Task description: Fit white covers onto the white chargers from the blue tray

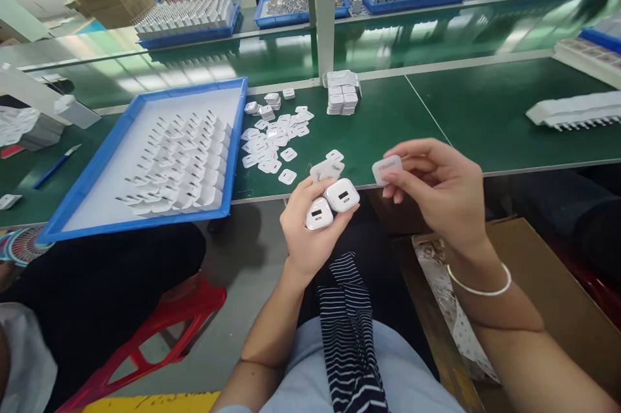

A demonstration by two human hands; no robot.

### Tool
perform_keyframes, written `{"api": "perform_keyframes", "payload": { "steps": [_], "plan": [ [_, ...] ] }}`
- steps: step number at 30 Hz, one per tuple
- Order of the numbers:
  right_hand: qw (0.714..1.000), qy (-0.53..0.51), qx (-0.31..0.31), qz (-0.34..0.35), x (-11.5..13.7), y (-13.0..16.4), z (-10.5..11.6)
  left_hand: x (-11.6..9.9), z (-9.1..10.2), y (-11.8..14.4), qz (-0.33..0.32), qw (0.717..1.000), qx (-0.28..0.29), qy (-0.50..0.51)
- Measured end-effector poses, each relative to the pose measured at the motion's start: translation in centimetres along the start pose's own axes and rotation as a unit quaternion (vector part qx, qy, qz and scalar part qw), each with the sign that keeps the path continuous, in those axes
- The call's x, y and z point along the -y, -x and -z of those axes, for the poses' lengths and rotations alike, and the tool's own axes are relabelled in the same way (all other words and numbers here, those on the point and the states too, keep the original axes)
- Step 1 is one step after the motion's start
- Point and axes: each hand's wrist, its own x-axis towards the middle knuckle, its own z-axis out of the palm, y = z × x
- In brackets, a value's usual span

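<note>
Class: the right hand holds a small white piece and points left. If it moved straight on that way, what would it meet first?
Probably the loose white piece at the left hand, above its two chargers; the right hand holds its own piece. Depth is uncertain.

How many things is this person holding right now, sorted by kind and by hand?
White charger plugs in the left hand: 2
Small white label pieces: 2, one at the left hand's fingertips, one pinched in the right hand
Total: 4
</note>
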Motion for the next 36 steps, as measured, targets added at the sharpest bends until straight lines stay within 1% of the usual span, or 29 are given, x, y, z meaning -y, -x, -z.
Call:
{"api": "perform_keyframes", "payload": {
  "steps": [3,6,9,15,20,26,33,36],
  "plan": [
    [0.995,-0.091,-0.025,-0.017,1.0,1.8,-1.1,-0.3,-0.2,0.2,-0.029,0.999,0.000,-0.035],
    [0.989,-0.142,0.004,-0.037,1.4,2.6,-2.0,-0.8,-0.3,0.4,-0.038,0.997,0.011,-0.061],
    [0.984,-0.164,0.035,-0.066,1.4,2.6,-2.1,-1.2,-0.2,0.4,-0.054,0.996,0.020,-0.068],
    [0.984,-0.162,0.038,-0.059,1.5,2.5,-1.5,-1.7,-0.2,0.5,-0.065,0.995,0.029,-0.075],
    [0.988,-0.145,0.020,-0.044,1.7,2.7,-1.4,-2.1,-0.6,0.5,-0.070,0.994,0.033,-0.074],
    [0.990,-0.138,0.017,-0.030,1.7,2.8,-1.3,-2.2,-0.8,0.8,-0.073,0.993,0.034,-0.081],
    [0.997,-0.076,0.011,-0.017,1.9,2.8,-1.0,-2.5,-0.8,0.8,-0.070,0.992,0.045,-0.090],
    [0.998,-0.066,0.008,-0.011,1.9,2.8,-1.0,-2.5,-0.9,0.9,-0.073,0.993,0.043,-0.080]
  ]
}}
